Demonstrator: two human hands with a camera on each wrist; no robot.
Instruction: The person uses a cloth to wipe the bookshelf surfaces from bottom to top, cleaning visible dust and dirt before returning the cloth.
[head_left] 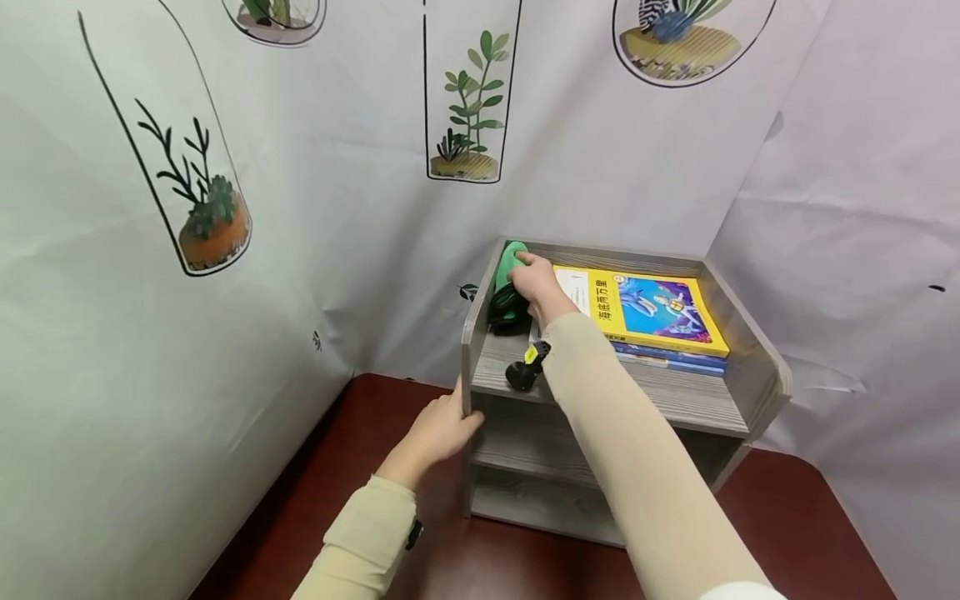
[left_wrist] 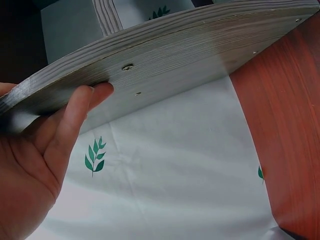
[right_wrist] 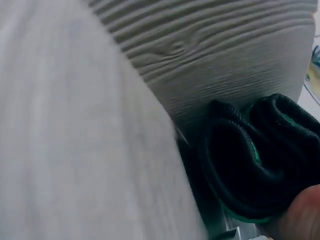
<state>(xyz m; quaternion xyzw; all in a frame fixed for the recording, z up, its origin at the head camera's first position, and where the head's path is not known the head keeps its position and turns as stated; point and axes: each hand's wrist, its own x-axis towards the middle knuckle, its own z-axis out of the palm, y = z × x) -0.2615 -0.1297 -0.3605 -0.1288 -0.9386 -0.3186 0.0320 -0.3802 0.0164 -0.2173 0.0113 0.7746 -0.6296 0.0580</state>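
A grey wood-grain desk shelf stands on a dark red table. My left hand grips the front edge of its left side panel, thumb on the front and fingers along the outer face. Over the top board's left back corner, my right hand holds a folded fabric item, bright green on one side and dark on the other. Its dark stitched folds show in the right wrist view, close to the side panel, with a fingertip at them. Most of the right fingers are hidden there by the sleeve.
Right of the right hand lies a stack of books, topped by a yellow book with a blue picture. Raised panels border the top board at the back and sides. Lower compartments open toward me. White sheets with plant prints surround the table.
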